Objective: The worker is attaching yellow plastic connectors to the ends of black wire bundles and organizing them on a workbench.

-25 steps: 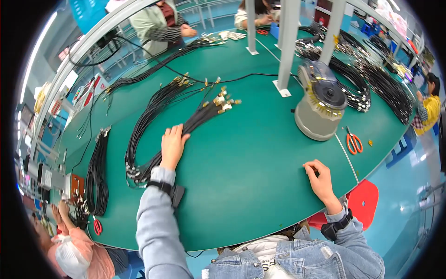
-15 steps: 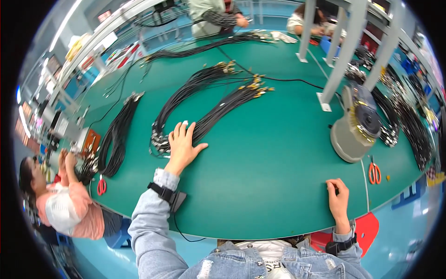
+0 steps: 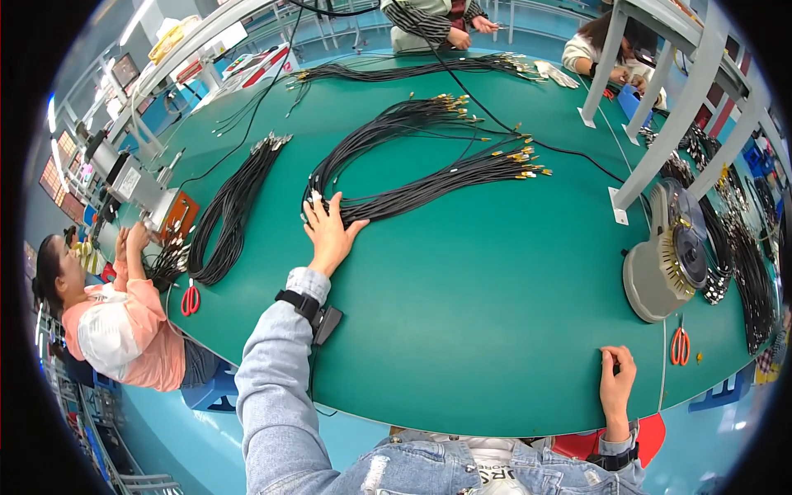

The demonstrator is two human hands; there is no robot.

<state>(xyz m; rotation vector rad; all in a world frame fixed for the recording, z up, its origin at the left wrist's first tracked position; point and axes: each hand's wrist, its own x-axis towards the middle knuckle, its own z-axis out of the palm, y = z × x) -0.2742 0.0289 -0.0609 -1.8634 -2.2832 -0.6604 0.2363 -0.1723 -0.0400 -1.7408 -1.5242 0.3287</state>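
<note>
Here, a green table (image 3: 478, 305) bears cables (image 3: 445, 177); the floor's (image 3: 198, 437) blue.

Lies flat on the green surface (image 3: 462, 330), left of its middle and well back from the near edge: a bundle of thin black cables (image 3: 437, 183), curved into a wide U. Bends toward the left edge and opens toward the right edge. Bows outward along the side nearer the far edge, finishing in a cluster of gold-coloured connectors (image 3: 454, 104). Runs straighter along the other side, fanning slightly into more gold-coloured tips (image 3: 528, 157) that reach farther toward the right edge. Sends a few stray strands into the gap between both sides. Partly hidden at the bend.
</note>
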